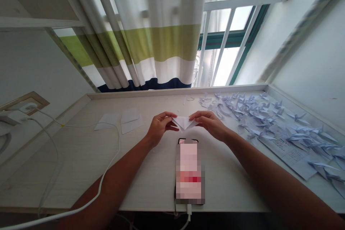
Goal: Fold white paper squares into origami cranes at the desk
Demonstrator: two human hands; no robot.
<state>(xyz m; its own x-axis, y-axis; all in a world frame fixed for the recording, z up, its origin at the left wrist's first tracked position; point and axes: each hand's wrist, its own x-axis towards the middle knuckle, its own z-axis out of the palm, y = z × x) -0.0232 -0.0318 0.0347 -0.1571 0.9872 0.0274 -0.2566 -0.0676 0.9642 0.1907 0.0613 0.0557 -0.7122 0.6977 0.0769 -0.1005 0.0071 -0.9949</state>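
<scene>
Between my two hands is a small folded piece of white paper [184, 123], roughly a triangle with its point toward me. My left hand [162, 126] pinches its left corner between thumb and fingers. The right corner is pinched by my right hand [208, 123]. Both hands are just above the table, beyond the top end of a phone [189, 172] whose screen is blurred out. To the left of my left hand lie loose white paper sheets [131, 119].
Many folded paper cranes [253, 111] cover the table's right side, some on a printed sheet [289, 154]. A white cable [114, 158] runs from the wall socket [29, 104] across my left forearm. A curtain [161, 43] and window railing [229, 25] stand behind the table [151, 176].
</scene>
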